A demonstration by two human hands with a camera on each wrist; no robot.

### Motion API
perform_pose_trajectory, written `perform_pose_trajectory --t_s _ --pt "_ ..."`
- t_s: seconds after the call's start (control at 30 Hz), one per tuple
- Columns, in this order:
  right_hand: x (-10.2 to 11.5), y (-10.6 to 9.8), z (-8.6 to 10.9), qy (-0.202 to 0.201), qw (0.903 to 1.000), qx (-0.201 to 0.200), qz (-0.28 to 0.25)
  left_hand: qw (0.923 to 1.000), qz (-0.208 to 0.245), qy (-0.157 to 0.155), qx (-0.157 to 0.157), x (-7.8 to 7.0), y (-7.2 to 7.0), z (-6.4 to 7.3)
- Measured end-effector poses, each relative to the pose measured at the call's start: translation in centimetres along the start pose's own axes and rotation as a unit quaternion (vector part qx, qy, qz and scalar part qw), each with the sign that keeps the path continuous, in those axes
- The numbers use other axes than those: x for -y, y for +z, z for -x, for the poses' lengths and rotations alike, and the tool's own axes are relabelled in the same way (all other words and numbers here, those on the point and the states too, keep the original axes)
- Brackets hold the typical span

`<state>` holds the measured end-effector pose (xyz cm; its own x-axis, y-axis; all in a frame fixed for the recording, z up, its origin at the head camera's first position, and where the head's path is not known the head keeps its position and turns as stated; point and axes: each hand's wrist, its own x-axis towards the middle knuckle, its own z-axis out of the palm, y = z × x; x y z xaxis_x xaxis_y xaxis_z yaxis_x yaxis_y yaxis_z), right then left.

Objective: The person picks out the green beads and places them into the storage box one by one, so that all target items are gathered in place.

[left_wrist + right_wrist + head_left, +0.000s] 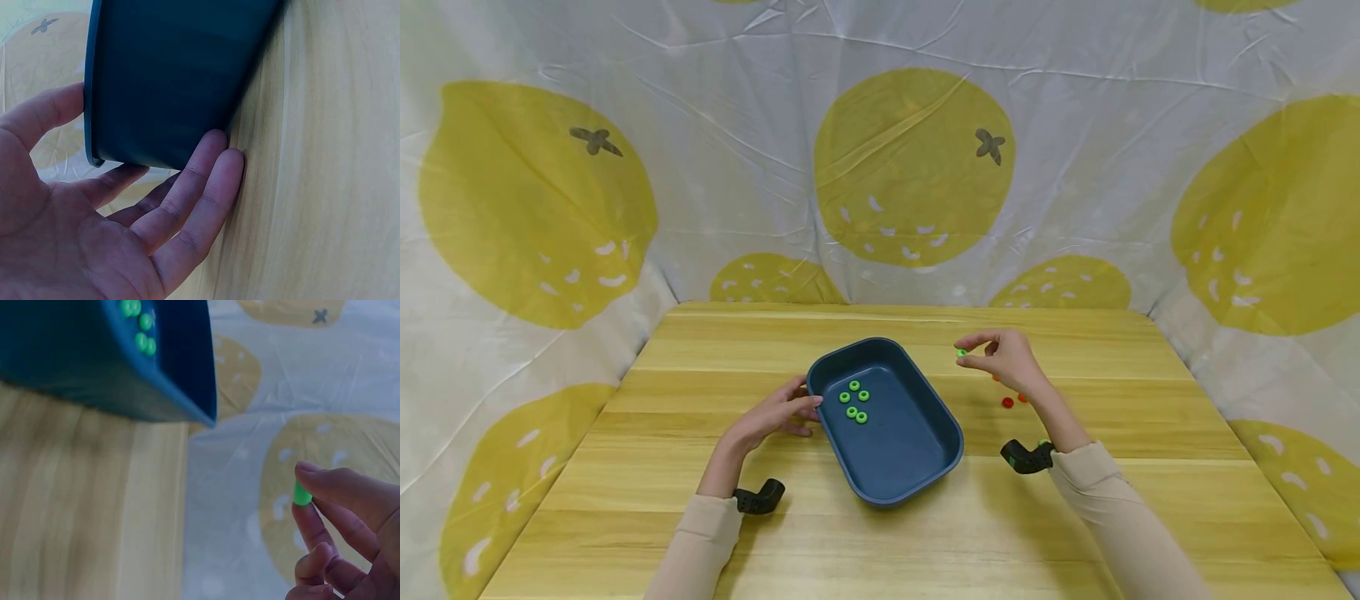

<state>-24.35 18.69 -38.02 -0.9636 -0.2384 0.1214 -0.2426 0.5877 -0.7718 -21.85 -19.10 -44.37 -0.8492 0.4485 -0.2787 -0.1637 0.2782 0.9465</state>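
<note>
The right hand pinches a green ring beside the tray; a light fingertip grip should suit it, with the left hand, fingers spread, bracing the tray's wall.

Right grip pinching a green bead, blue tray holding green beads, apparently five

Worktop: one, before me, yellow-brown wood, streaked grain running left to right. Directly on it: one dark blue bin, rounded corners, set slantwise about the middle; red pieces, small, right of the bin, one in plain view, others partly covered by my right grip; one green piece, nearer, partly behind my wrist mount.
</note>
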Motion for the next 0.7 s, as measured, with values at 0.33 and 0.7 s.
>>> perform_pose_trajectory --t_s 0.33,0.7 --pt "3.1 2.9 -3.1 -0.037 0.9992 0.012 0.003 1.0 -0.001 0.0 0.002 -0.1 0.1 0.0" --pt "5.6 6.6 -5.3 -0.06 0.9959 0.05 0.045 1.0 -0.003 0.0 0.001 -0.1 0.0 0.1"
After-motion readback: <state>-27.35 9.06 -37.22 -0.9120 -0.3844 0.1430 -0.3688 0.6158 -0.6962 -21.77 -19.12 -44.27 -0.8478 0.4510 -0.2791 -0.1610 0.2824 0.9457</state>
